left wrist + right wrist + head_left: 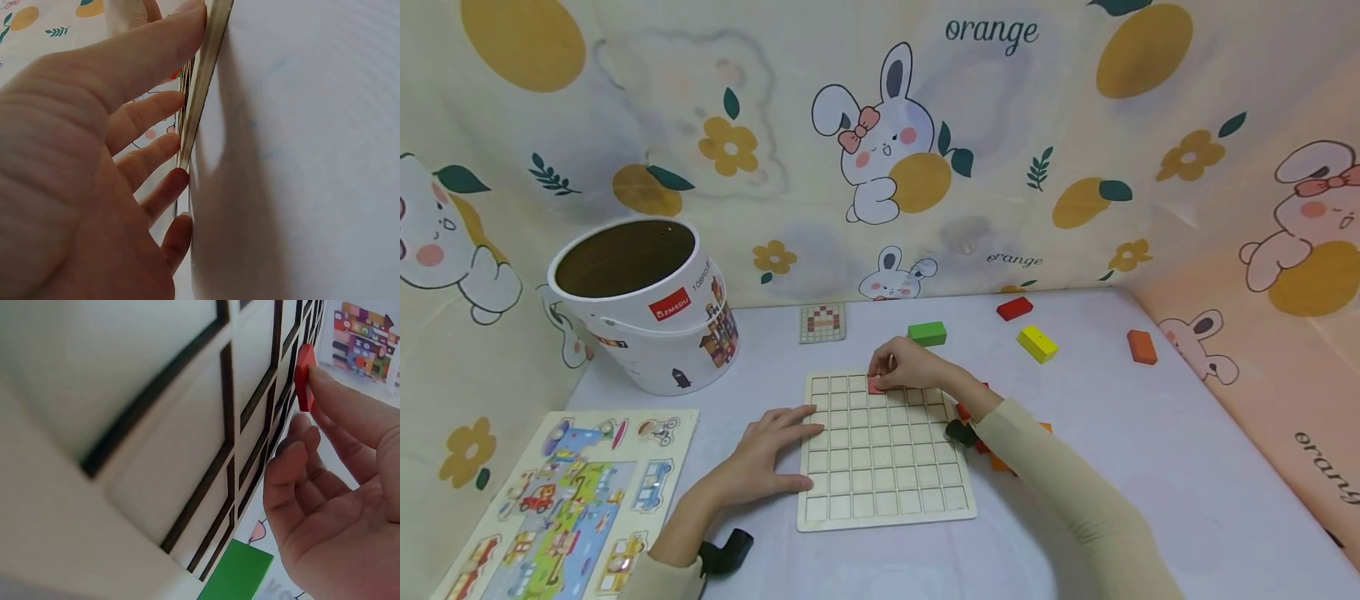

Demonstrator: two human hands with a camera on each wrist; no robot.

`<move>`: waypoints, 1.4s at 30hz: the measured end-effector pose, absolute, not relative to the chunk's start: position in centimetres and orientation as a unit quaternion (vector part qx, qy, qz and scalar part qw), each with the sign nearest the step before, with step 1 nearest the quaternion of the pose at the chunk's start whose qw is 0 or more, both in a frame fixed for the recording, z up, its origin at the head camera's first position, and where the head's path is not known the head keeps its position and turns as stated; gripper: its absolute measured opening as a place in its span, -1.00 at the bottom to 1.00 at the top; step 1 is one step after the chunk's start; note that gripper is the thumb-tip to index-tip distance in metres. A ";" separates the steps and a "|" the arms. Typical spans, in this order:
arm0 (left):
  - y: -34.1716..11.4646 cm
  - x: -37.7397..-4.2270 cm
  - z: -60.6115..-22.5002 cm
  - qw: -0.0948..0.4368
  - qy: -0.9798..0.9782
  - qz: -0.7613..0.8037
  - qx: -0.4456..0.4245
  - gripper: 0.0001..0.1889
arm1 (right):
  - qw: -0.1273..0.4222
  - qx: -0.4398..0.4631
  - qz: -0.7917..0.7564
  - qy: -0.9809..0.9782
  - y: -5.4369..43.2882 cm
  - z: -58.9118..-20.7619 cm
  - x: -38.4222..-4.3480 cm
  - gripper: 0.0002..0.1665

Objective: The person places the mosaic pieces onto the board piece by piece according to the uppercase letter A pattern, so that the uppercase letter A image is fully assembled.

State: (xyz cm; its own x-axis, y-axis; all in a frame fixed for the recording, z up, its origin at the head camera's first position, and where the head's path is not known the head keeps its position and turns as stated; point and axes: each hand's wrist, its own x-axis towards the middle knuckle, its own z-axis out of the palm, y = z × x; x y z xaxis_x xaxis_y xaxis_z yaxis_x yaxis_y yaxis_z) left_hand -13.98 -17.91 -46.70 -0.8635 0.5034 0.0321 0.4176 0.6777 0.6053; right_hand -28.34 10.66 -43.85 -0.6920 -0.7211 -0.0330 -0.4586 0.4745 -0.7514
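Note:
A pale wooden grid board [883,483] lies flat on the table. At its far edge my right hand [912,364] pinches a small red tile [304,378] between thumb and finger, against a square of the top row. My left hand [763,458] rests beside the board with its fingers spread. In the left wrist view, the fingertips of the left hand [119,181] touch the edge of the board [203,81].
A white bucket [658,333] stands back left, behind a picture puzzle board [655,450]. Beyond the grid lie a small pattern card [822,323] and green [927,334], red [1015,308], yellow [1037,343] and orange [1142,347] blocks. More red and orange pieces lie partly hidden under the right forearm.

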 end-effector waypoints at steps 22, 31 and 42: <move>-17.7 -13.9 -46.6 0.078 0.913 0.315 0.248 -0.23 | 0.157 -0.332 0.005 0.930 11.1 -41.8 -19.8 0.00; -18.0 -13.9 -46.6 0.076 0.912 0.316 0.251 -0.24 | 0.189 -0.336 -0.032 0.922 11.0 -41.8 -20.9 -0.08; -18.0 -14.1 -46.9 0.063 0.911 0.317 0.258 -0.24 | 0.195 -0.247 -0.343 0.885 21.9 -41.5 -24.3 -0.43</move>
